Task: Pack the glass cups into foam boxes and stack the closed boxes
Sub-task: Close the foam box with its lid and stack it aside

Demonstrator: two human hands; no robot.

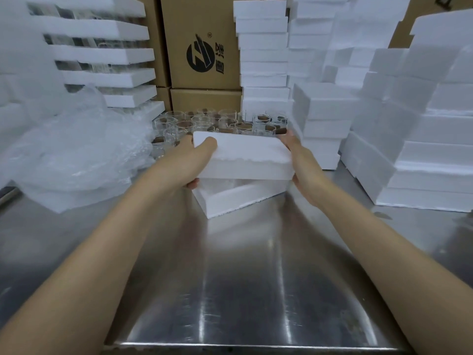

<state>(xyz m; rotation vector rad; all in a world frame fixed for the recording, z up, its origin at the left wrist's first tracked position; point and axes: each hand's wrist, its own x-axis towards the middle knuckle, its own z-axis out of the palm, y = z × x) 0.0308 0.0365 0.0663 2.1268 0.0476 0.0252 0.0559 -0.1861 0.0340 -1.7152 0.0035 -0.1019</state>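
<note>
A steel table fills the foreground, backed by stacked cardboard cartons and several columns of white foam boxes. Mid-table, one foam lid, its long axis running left to right, is held above one foam base lying skewed beneath it. The left hand and right hand clamp the lid's two ends, fingers curled under. Just behind stand glass cups, too crowded to count.

Brushed steel tabletop fills 6 o'clock, streaky glare on it. Large brown cardboard carton at 12 o'clock, black round logo with characters beside it on its front. It sits on a second carton. Crumpled clear plastic wrap heaped at 9 to 10 o'clock on the tabletop. Small dark smudge at 3 o'clock.
</note>
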